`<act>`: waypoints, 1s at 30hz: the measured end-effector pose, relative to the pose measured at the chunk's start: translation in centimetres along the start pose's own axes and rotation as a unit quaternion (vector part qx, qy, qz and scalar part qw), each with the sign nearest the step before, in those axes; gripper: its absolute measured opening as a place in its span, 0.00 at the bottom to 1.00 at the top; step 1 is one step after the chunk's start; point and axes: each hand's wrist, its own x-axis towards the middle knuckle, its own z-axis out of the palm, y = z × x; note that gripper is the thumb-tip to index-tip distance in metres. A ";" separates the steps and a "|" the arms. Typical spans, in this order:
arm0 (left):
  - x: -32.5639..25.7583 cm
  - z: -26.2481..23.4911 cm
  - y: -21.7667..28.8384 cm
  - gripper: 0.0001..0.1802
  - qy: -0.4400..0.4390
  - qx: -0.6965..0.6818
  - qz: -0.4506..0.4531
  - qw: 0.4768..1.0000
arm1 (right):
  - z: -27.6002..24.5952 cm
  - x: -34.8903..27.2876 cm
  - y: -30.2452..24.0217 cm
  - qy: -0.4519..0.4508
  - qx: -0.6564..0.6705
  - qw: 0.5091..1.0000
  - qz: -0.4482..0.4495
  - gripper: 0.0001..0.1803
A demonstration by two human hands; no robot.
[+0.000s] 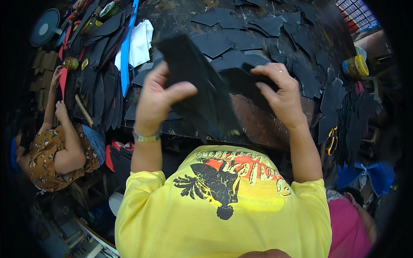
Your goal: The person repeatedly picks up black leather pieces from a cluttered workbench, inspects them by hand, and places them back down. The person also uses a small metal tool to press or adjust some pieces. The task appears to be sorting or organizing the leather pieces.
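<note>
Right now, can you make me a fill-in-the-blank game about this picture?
The person's left hand holds cut sheet material coloured ____.
Of this person's hands, only the ____ shows a ring.
The long strip beside the white cloth is ____.
The far-right jar has a ____ lid.
Missing words: black; right; blue; yellow.

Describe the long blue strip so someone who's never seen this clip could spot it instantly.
On the dark worktable, look up and left from the person's left hand to a white sheet. Across that sheet runs the long strip, up to the picture's top edge; its bright blue stands out from the black pieces beside it.
</note>
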 end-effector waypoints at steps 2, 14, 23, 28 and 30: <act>-0.9 2.0 -0.8 0.28 -0.086 0.055 -0.068 0.993 | -1.6 -1.6 0.6 0.024 -0.012 0.998 0.052 0.19; 4.3 10.9 -8.0 0.30 -0.342 0.390 -0.010 0.855 | -8.1 -9.7 2.7 0.089 -0.087 0.935 0.332 0.21; 4.8 11.8 -7.7 0.30 -0.240 0.500 0.187 0.811 | -5.6 -11.8 3.4 0.127 -0.172 0.938 0.271 0.21; 13.1 6.0 -5.9 0.22 -0.149 0.528 0.188 0.815 | -4.4 -12.3 4.0 0.171 -0.198 0.939 0.224 0.20; 17.0 4.2 -6.1 0.22 -0.112 0.597 0.175 0.775 | -4.4 -12.4 4.2 0.157 -0.209 0.942 0.210 0.18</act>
